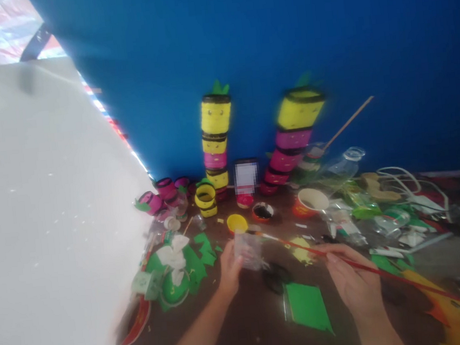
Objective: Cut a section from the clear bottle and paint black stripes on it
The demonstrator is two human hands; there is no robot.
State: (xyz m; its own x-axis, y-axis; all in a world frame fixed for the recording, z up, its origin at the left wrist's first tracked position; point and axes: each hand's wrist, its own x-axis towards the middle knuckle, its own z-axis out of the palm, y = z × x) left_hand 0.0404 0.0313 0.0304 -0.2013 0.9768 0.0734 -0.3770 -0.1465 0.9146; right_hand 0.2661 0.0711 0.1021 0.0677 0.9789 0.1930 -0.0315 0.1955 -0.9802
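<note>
My left hand point(228, 267) is closed around a clear plastic piece point(249, 252), which looks like a cut section of a bottle. In my right hand point(354, 274) is a long paintbrush point(300, 246) with a red handle, gripped partway along its length. Its bristle end reaches the upper edge of the clear piece; I cannot tell whether they touch. Just beyond my left hand stands a small yellow cup point(237, 224), and beside it a bowl of dark paint point(263, 211). A green square sheet point(308, 305) lies on the table between my forearms.
Two stacks of painted rings, a left one point(216, 160) and a right one point(287, 156), stand against the blue wall point(250, 40). A white paper tub point(313, 201) and several clear bottles point(344, 224) crowd the right. Green scraps and a round green container point(175, 287) lie left.
</note>
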